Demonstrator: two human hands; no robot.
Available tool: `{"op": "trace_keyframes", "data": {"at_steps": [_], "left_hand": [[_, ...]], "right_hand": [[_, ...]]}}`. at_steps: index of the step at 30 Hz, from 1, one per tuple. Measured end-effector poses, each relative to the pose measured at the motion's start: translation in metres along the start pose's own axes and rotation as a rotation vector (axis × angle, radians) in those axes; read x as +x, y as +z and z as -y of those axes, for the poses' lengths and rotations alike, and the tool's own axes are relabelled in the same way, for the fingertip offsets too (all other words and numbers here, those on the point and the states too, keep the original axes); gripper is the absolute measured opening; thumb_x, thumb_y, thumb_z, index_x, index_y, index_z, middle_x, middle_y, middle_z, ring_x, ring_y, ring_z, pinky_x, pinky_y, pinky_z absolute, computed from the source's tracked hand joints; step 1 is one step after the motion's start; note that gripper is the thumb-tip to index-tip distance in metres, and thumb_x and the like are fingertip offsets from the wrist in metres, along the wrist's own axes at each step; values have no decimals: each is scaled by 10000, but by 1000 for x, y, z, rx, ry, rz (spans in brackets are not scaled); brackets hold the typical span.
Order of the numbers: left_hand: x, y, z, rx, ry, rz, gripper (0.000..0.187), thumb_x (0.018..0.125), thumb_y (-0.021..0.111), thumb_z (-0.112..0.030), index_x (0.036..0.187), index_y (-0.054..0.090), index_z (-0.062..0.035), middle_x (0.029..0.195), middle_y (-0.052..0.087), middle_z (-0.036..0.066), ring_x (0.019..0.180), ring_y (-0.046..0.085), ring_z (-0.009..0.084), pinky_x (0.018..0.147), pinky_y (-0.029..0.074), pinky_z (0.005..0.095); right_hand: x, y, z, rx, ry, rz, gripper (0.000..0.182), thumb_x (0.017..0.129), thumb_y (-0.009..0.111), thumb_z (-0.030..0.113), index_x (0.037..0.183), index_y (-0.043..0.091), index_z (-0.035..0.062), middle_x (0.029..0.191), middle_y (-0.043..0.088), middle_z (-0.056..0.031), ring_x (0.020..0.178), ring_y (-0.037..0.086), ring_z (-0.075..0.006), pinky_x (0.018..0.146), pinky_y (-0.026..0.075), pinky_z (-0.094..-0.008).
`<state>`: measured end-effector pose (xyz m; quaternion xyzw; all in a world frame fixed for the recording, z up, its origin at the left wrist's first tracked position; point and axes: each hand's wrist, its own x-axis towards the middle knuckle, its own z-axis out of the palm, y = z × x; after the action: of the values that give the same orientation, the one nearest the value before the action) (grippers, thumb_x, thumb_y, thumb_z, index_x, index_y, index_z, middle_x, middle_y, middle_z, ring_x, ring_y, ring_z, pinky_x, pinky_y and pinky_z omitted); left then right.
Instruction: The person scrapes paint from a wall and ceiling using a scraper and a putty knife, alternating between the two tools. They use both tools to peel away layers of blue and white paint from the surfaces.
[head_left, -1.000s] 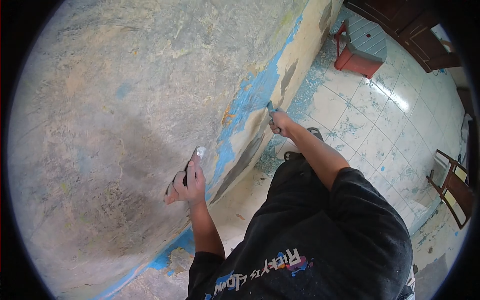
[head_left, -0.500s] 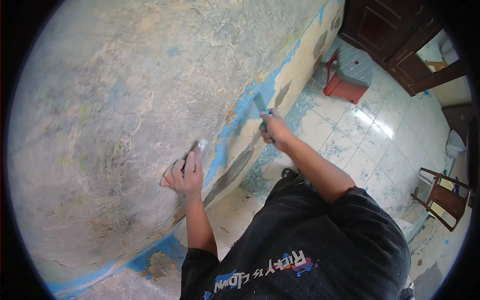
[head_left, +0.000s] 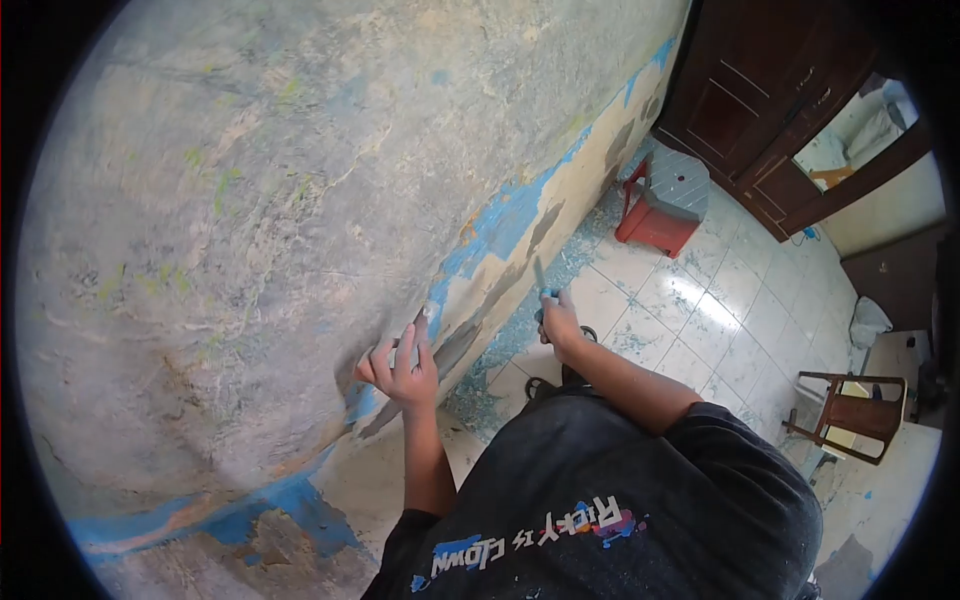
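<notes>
Head view: the left hand [head_left: 398,372], fingers slightly fanned, grips a scraper [head_left: 423,317] at the plaster wall [head_left: 260,270], probably laid along it for steadiness, near blue paint [head_left: 512,218]. The right hand [head_left: 560,322] curls tightly round a putty knife [head_left: 541,272], blade forward, seemingly for reach; wall contact is unclear.

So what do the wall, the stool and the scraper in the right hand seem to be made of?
The wall looks like cement or plaster: rough, matt grey, with patchy blue paint. The stool is probably plastic: smooth red sides, a grooved grey top. The scraper in the right hand looks thin, flat and dull, perhaps metal; too small to tell.
</notes>
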<state>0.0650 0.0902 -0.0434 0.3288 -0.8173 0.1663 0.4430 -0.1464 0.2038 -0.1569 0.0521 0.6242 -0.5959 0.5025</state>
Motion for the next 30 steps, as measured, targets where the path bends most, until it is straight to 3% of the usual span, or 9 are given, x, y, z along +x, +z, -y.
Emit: {"op": "trace_keyframes", "data": {"at_steps": [3,6,9,12,18,22,23,26,30], "left_hand": [[0,4,0,31,-107,-56,225,755,805,-141,957,769,-233,909,549,-11,878,478,226,846,322,413],[21,12,-7,36,-51,-33,236,746,812,-135,956,768,-232,917,551,-13,899,467,234,854,326,422],[45,24,-26,33,24,-60,236,746,807,-123,956,763,-221,916,546,-8,903,461,246,849,332,428],[69,39,-47,73,3,-109,225,748,796,-118,952,759,-205,919,543,4,901,461,257,823,348,431],[102,67,-74,126,9,-79,272,730,832,-105,988,747,-94,948,570,62,910,490,287,831,395,453],[125,80,-81,160,81,-62,299,732,844,-117,1006,740,-61,958,579,70,914,512,288,825,410,457],[131,79,-82,170,102,-59,301,736,843,-116,1011,738,-54,961,580,75,919,519,288,814,417,455],[141,77,-72,172,114,-78,262,772,815,-165,1003,732,-71,948,577,75,895,510,293,781,410,449],[159,76,-58,175,107,-178,263,796,815,-191,1002,717,-61,908,586,82,865,506,300,746,410,435]], "right_hand": [[26,-7,9,45,-53,-116,269,1045,460,337,1093,490,74,739,490,-43,492,454,-132,403,362,-283],[60,-18,17,8,-82,-101,352,1048,463,328,1161,509,-2,746,554,-56,533,504,-145,438,402,-321],[92,-19,30,-66,-163,-134,350,1045,472,327,1134,522,-8,738,565,-59,537,512,-151,442,408,-331],[142,-21,30,-204,-314,-102,265,1049,469,341,1095,452,81,713,500,-32,484,463,-131,409,387,-307],[180,-44,77,175,90,55,288,1054,443,381,1096,421,97,707,494,-48,452,430,-143,370,324,-314],[197,-38,88,266,57,-57,315,1062,422,397,1067,433,83,694,485,-38,417,389,-132,347,282,-297],[195,-38,86,219,22,-34,333,1061,430,389,1092,464,59,724,514,-63,500,475,-169,432,385,-346],[200,-27,46,-63,-287,-100,353,1055,454,378,1124,493,34,787,567,-94,665,576,-200,611,471,-392],[179,-22,17,-188,-356,-168,347,1047,484,339,1134,502,4,859,613,-141,806,615,-266,753,474,-422]]}}
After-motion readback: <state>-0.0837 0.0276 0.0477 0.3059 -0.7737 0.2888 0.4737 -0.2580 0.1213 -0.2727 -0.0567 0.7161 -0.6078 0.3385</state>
